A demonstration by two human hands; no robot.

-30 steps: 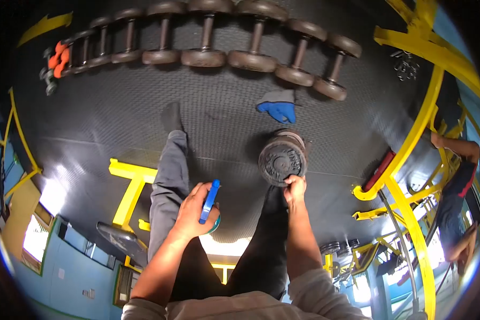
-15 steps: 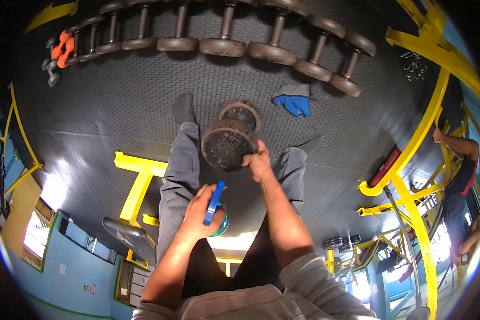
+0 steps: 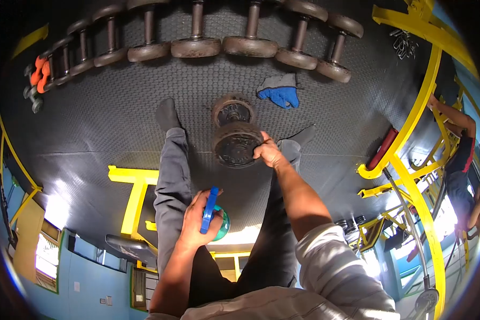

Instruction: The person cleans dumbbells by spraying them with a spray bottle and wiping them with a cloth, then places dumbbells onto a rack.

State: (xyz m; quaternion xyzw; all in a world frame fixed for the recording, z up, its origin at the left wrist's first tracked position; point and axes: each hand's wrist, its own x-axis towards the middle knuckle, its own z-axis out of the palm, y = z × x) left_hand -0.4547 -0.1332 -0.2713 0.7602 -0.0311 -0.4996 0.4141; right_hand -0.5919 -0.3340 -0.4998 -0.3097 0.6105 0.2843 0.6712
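Note:
A rusty dark dumbbell (image 3: pixel 234 146) lies on the black mat between the feet, one end toward me. My right hand (image 3: pixel 268 151) grips the right rim of its nearer weight, thumb over the edge. In front of my left leg, my left hand (image 3: pixel 198 216) is wrapped around what looks like a spray bottle (image 3: pixel 223 224), with a long blue top and a green see-through body. The hand and blue top partly hide the body. Beyond the dumbbell lies a blue and grey glove or cloth (image 3: pixel 281 92).
A row of dumbbells (image 3: pixel 196 47) stands along the far side, with orange ones (image 3: pixel 39 74) at its left end. Yellow frames (image 3: pixel 136 197) stand left and right (image 3: pixel 410 144). Another person (image 3: pixel 460 160) is at the far right.
The view has shifted, so the dumbbell row sits farther left. My right hand and the dumbbell's near end have moved right, and the dumbbell has turned slightly. Both hands keep their holds.

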